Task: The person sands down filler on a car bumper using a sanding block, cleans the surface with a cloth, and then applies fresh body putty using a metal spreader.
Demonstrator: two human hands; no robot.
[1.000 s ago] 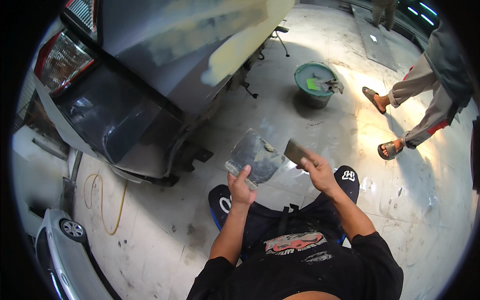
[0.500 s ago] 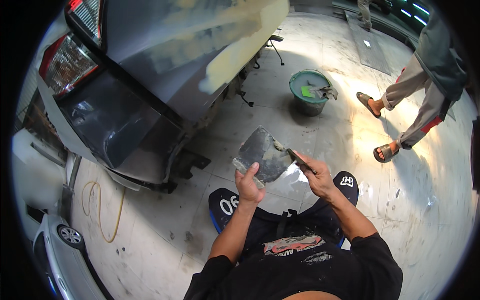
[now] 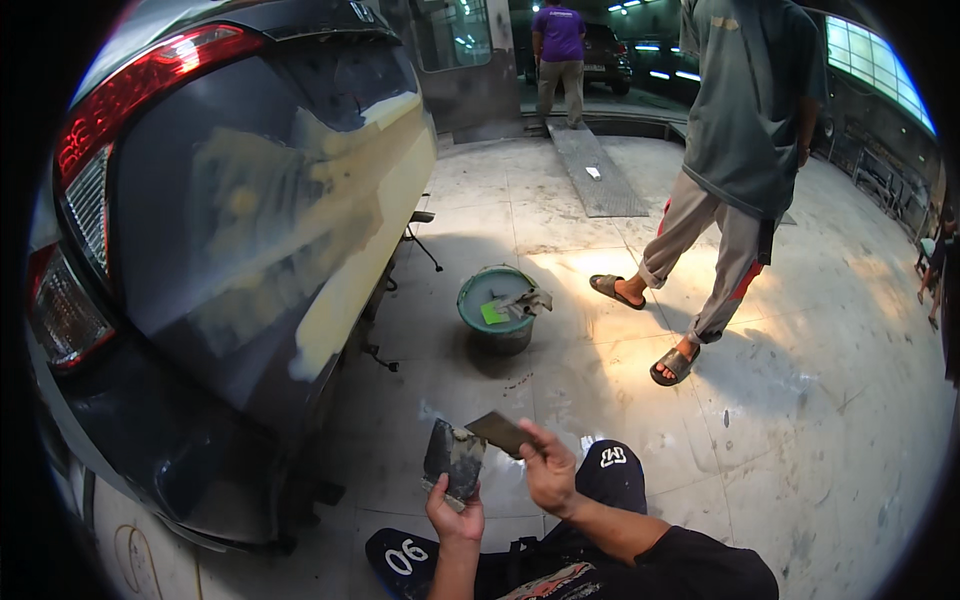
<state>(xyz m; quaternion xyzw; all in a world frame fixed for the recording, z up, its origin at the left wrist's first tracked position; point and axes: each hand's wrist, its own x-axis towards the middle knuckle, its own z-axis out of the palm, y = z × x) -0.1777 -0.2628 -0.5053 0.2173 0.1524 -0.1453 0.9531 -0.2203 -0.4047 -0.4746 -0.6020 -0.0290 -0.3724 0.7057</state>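
Observation:
My left hand (image 3: 455, 516) grips a dark, flat mixing board (image 3: 447, 462) from below, with pale filler smeared on its face. Closed on a thin, dark flat putty spreader (image 3: 497, 433), my right hand (image 3: 552, 472) is raised just right of the board. The spreader's edge is close to the board's upper right corner; whether they touch, I cannot tell. To the left stands a dark car (image 3: 180, 420); its side panel (image 3: 255, 215) carries smoothed, sanded-looking patches and a band of pale yellow filler (image 3: 345, 295).
Ahead stands a bucket (image 3: 497, 345) of water with a green piece and a grey rag at its rim. A person (image 3: 745, 130) in sandals is right of it. Farther off, another person (image 3: 558, 45) stands by a metal ramp (image 3: 600, 175). A hose (image 3: 135, 560) lies lower left.
My view has tilted up, so hands and bucket appear lower and more of the workshop shows. The board is turned more upright, and the spreader has swung to a flatter angle.

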